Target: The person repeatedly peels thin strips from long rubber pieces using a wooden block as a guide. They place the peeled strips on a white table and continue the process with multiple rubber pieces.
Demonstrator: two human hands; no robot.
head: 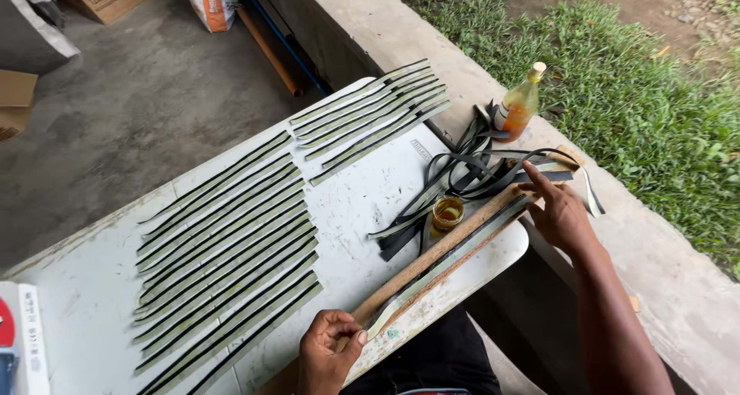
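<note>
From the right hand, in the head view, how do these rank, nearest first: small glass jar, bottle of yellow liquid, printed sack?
1. Small glass jar: on the table, just left of the right hand.
2. Bottle of yellow liquid: on the ledge, beyond the hand.
3. Printed sack: on the floor, top left.

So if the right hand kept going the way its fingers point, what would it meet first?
The right hand points up-left along the wooden board. First in its way is probably the tangle of loose black strips just past its fingertips; the orange-liquid bottle stands farther on, slightly to the side. Depth is hard to judge.
</note>
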